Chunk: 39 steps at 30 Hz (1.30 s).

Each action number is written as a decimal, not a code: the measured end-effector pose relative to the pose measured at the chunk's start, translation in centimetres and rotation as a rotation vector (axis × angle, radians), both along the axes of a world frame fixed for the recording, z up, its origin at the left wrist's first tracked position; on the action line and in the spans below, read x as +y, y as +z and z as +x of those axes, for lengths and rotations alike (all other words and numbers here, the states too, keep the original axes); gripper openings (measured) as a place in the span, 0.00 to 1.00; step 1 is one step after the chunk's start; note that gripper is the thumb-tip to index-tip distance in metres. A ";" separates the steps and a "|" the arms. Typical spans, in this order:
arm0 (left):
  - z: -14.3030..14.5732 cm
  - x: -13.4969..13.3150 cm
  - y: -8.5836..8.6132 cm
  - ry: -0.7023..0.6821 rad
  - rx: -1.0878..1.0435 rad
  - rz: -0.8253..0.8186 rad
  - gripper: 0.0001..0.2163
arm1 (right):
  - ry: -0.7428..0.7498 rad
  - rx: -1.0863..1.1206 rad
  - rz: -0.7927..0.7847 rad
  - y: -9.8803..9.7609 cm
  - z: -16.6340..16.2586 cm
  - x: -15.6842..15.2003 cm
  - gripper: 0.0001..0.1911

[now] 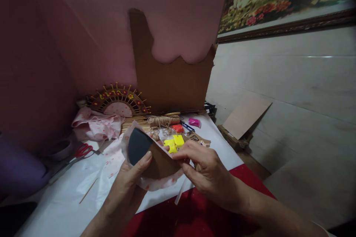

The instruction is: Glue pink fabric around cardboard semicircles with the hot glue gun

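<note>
A half-round piece of cardboard (160, 162), brown with a dark patch at its left, is held up in front of me. Pink-spotted white fabric (164, 183) lies behind it and sticks out around its curved edge. My left hand (132, 176) grips it at the lower left, thumb across the front. At the right corner, the fingers of my right hand (207, 166) pinch the straight edge, where fabric and cardboard meet. A translucent stick (180, 192) shows just below my right hand; whether the hand holds it, I cannot tell.
A decorated cardboard fan (119, 96) stands at the back left beside crumpled spotted fabric (97, 124). Red-handled scissors (83, 150) and a thin wooden stick (88, 190) lie left. Twine (164, 120), yellow packets (178, 140) and a pink packet (194, 122) sit behind the hands.
</note>
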State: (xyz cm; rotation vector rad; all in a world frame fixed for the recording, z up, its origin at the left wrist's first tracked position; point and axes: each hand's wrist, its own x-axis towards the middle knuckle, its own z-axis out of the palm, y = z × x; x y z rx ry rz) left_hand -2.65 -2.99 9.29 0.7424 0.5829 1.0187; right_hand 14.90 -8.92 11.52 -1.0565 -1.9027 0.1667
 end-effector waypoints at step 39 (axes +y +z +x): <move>0.4 -0.4 0.5 -0.013 0.079 -0.030 0.13 | -0.125 0.340 -0.466 -2.5 0.5 1.5 0.09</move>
